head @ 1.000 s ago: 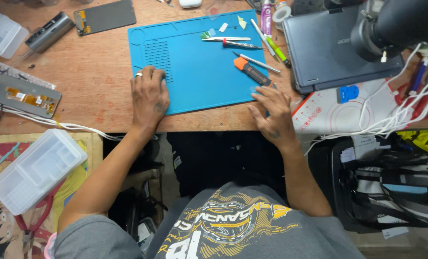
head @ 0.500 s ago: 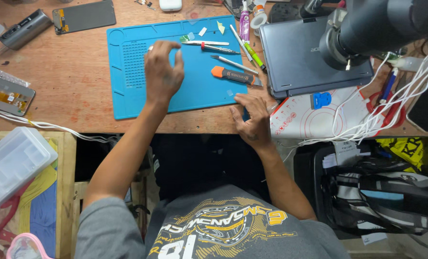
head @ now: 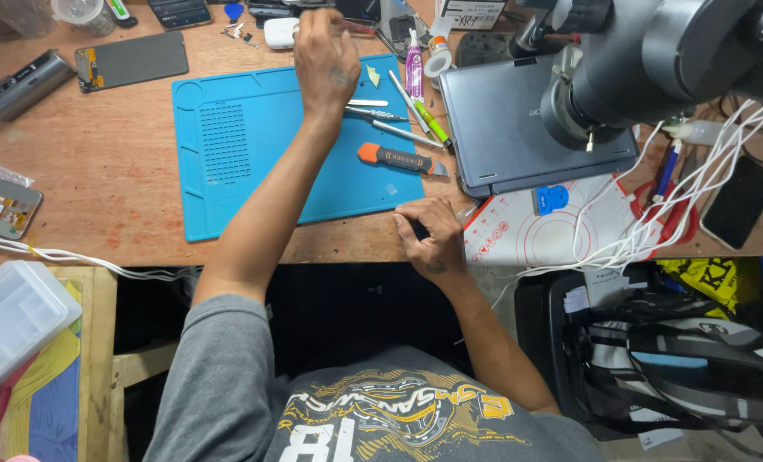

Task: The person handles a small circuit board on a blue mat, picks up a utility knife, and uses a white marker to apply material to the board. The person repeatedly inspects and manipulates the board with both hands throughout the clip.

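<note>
Left hand reaching to the far edge of the blue mat, right hand resting at its near right corner

The left hand (head: pixel 326 60) hovers over the blue mat (head: pixel 253 162), fingers curled; whether it grips anything I cannot tell. The right hand (head: pixel 433 239) lies loosely open on the table edge (head: pixel 99 197), holding nothing. Between them lie one orange-handled knife (head: pixel 398 159) and two metal tweezers (head: pixel 381 114); right of those, one grey tablet (head: pixel 518 128) under a microscope (head: pixel 647 60)

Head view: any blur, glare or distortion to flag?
Head view: even light, soft shadows, no harsh glare on the blue mat; the left hand looks slightly soft; the microscope looms large and defocused near the lens; the wooden table edge bows from wide-angle distortion.
</note>
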